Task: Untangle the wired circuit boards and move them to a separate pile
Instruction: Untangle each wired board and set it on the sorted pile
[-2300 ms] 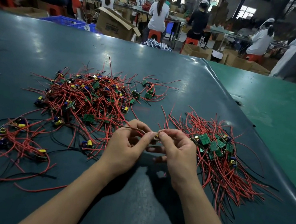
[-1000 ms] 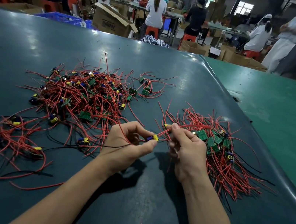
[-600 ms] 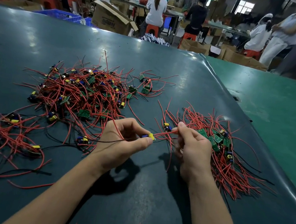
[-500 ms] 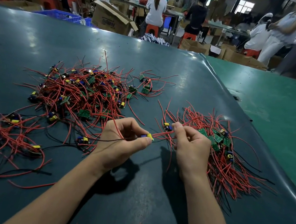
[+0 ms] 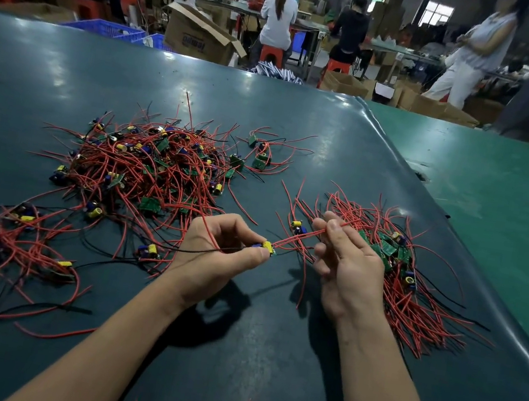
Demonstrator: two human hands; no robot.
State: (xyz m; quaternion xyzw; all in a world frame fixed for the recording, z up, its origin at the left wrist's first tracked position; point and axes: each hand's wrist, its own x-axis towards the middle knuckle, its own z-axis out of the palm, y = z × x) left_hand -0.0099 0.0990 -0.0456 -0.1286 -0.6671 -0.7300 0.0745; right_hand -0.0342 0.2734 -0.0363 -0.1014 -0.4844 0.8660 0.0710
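Both hands work close together above the dark tabletop [image 5: 266,356]. Left hand [image 5: 216,255] has its fingers curled, with thumb and forefinger pinching a small board [image 5: 267,247] with a yellow part at its fingertips; a black wire [image 5: 158,247] trails from it toward the left, and a red wire crosses the curled fingers. Right hand [image 5: 346,268] is raised just beside it, thumb and forefinger pinching a red lead [image 5: 298,238] that runs taut from the board up to the fingertips; its other fingers are loosely bent.

Beyond and left of the left hand lies the big tangle [image 5: 153,169] of red wires and boards, with a looser clump [image 5: 18,237] further left, near the forearm. Behind and partly under the right hand lies the separate pile [image 5: 398,266], its red wires fanning out to the right. A few loose boards [image 5: 259,159] sit beyond both hands, between the tangle and the pile.

Right of the pile a lighter green tabletop [image 5: 497,209] adjoins. Far beyond, seated workers [image 5: 279,12] and a cardboard box [image 5: 199,34].
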